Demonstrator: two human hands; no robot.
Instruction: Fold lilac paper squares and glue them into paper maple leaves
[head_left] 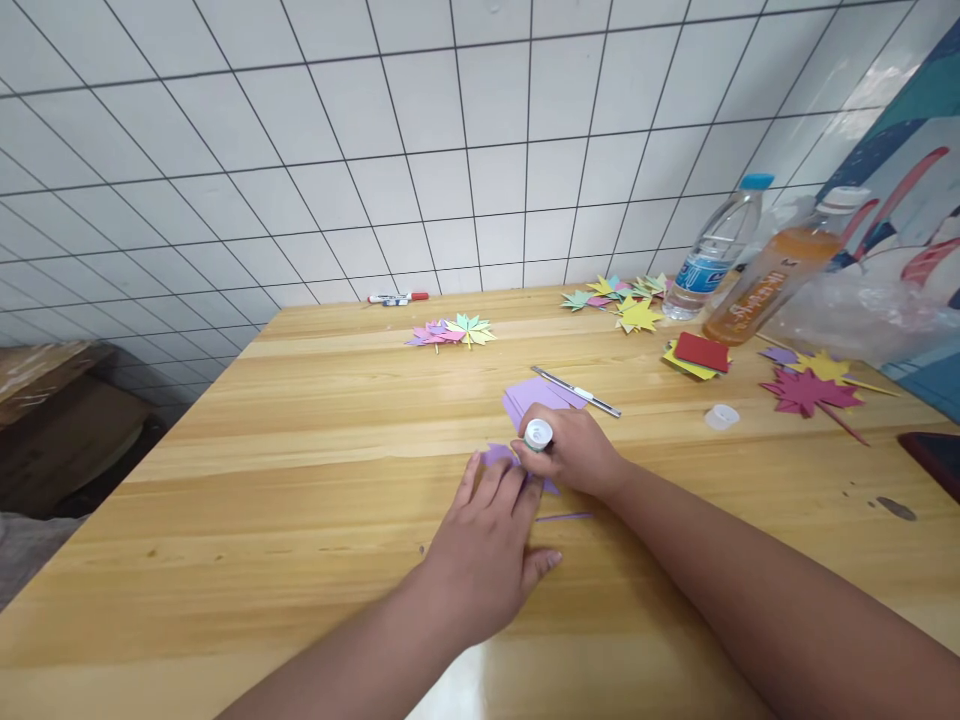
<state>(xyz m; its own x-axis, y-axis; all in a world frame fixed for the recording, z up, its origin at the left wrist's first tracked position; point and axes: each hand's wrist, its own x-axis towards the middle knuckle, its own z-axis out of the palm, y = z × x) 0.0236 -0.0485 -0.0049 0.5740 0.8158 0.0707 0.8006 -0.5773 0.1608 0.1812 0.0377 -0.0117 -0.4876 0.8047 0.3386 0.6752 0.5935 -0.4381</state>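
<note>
My right grip (pixel 577 450) is clenched around a small white-ended tube (pixel 538 434), just right of the centre of the frame; its round end faces up between my thumb and fingers. My left grip (pixel 484 555) is not closed on anything: it lies palm down below the centre, fingers stretched forward over a purple paper piece (pixel 497 454). That piece sits at the centre of the frame on the worktop (pixel 300 430), mostly covered by my fingers, so I cannot tell its full outline. A thin purple strip (pixel 564 517) lies just below my right grip.

Just above my right grip is a stack of purple sheets (pixel 529 400), with a slim silver-and-white tool (pixel 576 391) lying slantwise across its upper right edge. To the right, well apart from my hands, a translucent cap (pixel 721 416) rests below some red and yellow cards (pixel 701 350). Paper leaves (pixel 471 330) lie in a cluster above the centre, and markers (pixel 397 298) lie near the wall, upper left of them. In the upper right stand a clear bottle (pixel 709 255) with a blue cap and an orange-coloured bottle (pixel 772 280); a crimson leaf (pixel 810 392) lies below them, toward the right edge.
</note>
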